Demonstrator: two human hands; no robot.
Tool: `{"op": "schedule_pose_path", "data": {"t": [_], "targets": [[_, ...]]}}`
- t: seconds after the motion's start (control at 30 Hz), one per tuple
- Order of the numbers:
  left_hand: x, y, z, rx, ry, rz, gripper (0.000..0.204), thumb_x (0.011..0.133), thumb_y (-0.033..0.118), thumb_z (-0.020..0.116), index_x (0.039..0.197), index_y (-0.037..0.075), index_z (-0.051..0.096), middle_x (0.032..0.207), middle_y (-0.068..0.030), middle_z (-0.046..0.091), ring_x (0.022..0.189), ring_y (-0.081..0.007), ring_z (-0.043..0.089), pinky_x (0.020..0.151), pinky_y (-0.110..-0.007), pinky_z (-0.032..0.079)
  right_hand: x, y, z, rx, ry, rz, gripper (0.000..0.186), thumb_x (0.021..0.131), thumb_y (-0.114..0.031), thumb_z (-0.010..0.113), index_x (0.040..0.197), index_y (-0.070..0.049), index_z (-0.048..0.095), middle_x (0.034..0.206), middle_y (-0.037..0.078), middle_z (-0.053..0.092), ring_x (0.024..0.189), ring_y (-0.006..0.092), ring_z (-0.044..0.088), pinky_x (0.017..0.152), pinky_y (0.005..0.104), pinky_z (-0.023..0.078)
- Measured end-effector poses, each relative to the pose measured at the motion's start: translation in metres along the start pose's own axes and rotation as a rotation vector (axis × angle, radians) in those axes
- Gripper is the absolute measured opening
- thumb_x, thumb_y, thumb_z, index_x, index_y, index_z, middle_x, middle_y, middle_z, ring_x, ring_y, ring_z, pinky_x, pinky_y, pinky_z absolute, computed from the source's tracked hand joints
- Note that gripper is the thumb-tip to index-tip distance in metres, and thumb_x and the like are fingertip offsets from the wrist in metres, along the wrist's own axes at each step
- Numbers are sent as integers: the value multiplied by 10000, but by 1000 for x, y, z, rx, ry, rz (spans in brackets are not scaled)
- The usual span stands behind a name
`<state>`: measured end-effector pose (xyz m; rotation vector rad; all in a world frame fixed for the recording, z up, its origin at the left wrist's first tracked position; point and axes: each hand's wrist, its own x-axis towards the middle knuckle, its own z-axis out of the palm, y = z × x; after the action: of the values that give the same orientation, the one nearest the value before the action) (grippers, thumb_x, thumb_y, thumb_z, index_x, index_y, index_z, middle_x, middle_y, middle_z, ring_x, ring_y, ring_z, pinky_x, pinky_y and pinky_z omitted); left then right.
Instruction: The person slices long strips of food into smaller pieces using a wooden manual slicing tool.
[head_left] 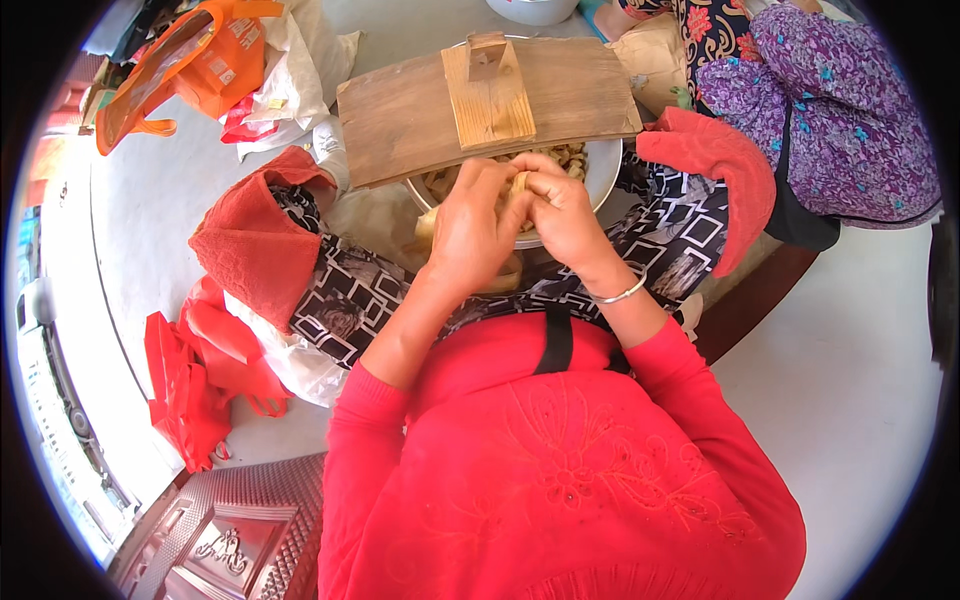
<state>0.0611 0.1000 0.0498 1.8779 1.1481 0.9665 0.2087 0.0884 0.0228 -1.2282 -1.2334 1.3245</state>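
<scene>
My left hand (475,225) and my right hand (565,220) meet over a metal basin (603,175), their fingers closed round a pale yellowish piece (519,186) whose shape is mostly hidden. Small beige-brown pieces (572,155) lie in the basin. A wooden board (390,120) lies across the basin's far part, with a lighter wooden block assembly (490,100) on top. Another pale yellowish piece (428,228) shows beside my left hand.
Red cloths cover my knees (250,235). An orange bag (200,75) and white sacks (295,70) lie back left, red bags (190,380) lower left. A person in purple floral clothing (840,140) is at the right. A grey bowl (532,10) stands behind the board.
</scene>
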Motion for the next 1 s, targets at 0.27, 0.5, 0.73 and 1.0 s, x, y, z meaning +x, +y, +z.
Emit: {"op": "schedule_pose_path", "data": {"t": [0.27, 0.5, 0.73, 1.0], "targets": [[-4, -10, 18, -783, -22, -731, 221, 974, 240, 497, 940, 48, 600, 678, -2, 533, 494, -29, 370, 434, -191, 259, 7, -13, 6, -207, 300, -382, 72, 805, 45, 634, 867, 43, 670, 1076, 136, 564, 951, 192, 564, 834, 287, 457], [-39, -16, -14, 109, -31, -268, 119, 928, 129, 586, 938, 18, 629, 690, -66, 548, 590, -179, 551, 549, -348, 444, 12, -4, -23, 167, 29, -50, 461, 937, -225, 622, 1326, -15, 492, 1255, 80, 542, 1095, 168, 540, 973, 283, 417], [4, -9, -27, 541, 20, 355, 128, 808, 85, 659, 931, 67, 629, 732, -93, 541, 662, -311, 586, 565, -407, 458, 40, -49, -42, -199, -360, 117, 377, 945, -298, 603, 1147, 19, 625, 969, 49, 664, 889, 103, 611, 802, 249, 498], [48, -36, -43, -445, -181, -361, 217, 939, 186, 614, 1008, -13, 669, 648, 52, 481, 553, -54, 403, 542, -240, 398, 61, -41, -48, 108, -153, 123, 137, 911, -100, 610, 1003, -8, 651, 796, 37, 637, 586, 56, 550, 533, 207, 482]]}}
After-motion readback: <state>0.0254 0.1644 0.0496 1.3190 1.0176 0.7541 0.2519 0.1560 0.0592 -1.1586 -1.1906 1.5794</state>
